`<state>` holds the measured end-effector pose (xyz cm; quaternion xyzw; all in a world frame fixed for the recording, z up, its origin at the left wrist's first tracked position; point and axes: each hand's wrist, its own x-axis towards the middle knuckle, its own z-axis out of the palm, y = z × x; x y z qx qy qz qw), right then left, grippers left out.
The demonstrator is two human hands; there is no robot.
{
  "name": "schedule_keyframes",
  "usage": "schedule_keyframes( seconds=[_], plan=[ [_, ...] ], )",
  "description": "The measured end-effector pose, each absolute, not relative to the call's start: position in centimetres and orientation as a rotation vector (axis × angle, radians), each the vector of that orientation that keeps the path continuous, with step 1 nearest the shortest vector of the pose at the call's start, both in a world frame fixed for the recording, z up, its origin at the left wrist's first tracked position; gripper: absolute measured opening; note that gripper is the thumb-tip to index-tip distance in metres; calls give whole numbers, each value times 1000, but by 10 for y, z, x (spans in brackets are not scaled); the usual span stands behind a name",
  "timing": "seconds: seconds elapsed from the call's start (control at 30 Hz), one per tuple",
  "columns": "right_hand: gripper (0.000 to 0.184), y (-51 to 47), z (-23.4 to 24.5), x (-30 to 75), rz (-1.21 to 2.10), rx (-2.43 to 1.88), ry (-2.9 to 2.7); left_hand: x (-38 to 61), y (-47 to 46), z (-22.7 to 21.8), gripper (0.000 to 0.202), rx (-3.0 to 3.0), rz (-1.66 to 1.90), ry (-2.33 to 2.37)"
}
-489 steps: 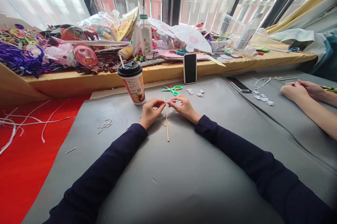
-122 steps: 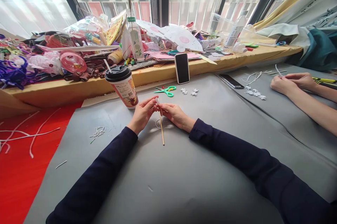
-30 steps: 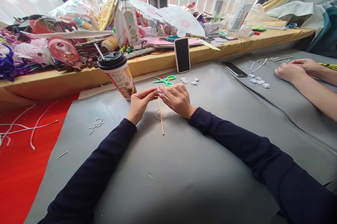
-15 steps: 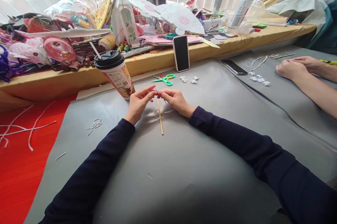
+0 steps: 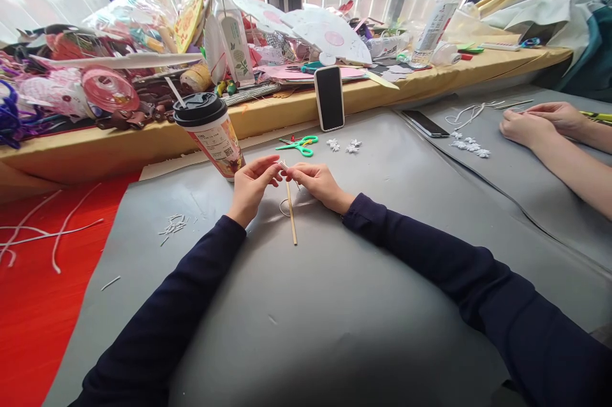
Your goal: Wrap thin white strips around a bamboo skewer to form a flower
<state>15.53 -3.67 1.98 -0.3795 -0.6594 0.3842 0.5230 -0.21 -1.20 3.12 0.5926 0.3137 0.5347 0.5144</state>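
My left hand (image 5: 251, 185) and my right hand (image 5: 318, 182) meet over the grey mat (image 5: 335, 305), fingertips pinched together on a thin white strip (image 5: 283, 166) held between them. A wooden stick (image 5: 291, 215) lies on the mat just below the fingers, pointing toward me. A small wire loop (image 5: 285, 208) rests beside the stick, partly under my right hand. Both of my arms wear dark blue sleeves.
A lidded paper cup with a straw (image 5: 210, 136) stands left of my hands. Green scissors (image 5: 300, 144), white paper flowers (image 5: 343, 146) and an upright phone (image 5: 329, 98) lie beyond. Another person's hands (image 5: 535, 126) work at the right. Craft clutter fills the ledge (image 5: 143, 69).
Over the last second my right hand's fingers closed into a pinch against the left. The white strip stays between the fingertips; stick and cup have not moved.
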Motion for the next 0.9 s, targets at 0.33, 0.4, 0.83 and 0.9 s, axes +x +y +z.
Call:
schedule_keyframes(
  seconds=[0.33,0.4,0.83,0.9],
  plan=[
    [33,-36,19,156,1367,-761,-1534,-9,-6,25,20,1236,1049,595],
    [31,-36,16,154,1447,-719,-1483,-9,-6,24,18,1202,1035,589],
    [29,-38,14,151,1512,-702,-1389,-7,-8,23,17,1180,1067,570],
    [29,-38,13,151,1494,-704,-1396,-7,-9,24,17,1202,1088,567]
  ],
)
